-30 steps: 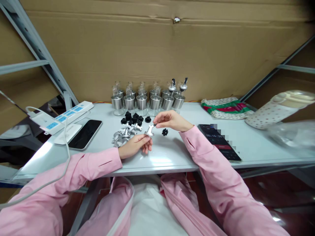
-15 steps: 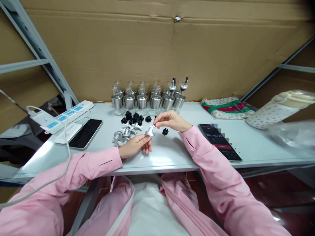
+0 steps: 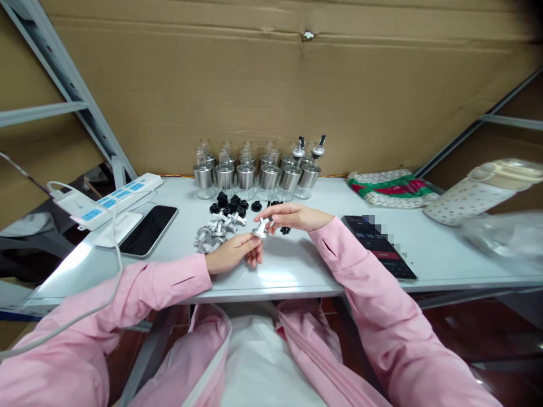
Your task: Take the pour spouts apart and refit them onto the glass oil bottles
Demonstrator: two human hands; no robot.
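Over the white table (image 3: 314,265), my left hand (image 3: 232,252) pinches a metal spout (image 3: 260,231) between thumb and fingers beside the pile of loose spouts (image 3: 218,229), as my right hand (image 3: 294,216) stretches its fingers to the spout's tip, gripping or not I cannot tell.

Spout (image 3: 260,230): shiny metal. Bottles (image 3: 206,193): clear glass, glossy metal sleeves (image 3: 246,177). Tabletop (image 3: 314,265): glossy. Backboard (image 3: 271,90): matt cardboard.

left grip (image 3: 235,251) pinched — right grip (image 3: 297,217) alongside, forefinger (image 3: 272,210) outstretched
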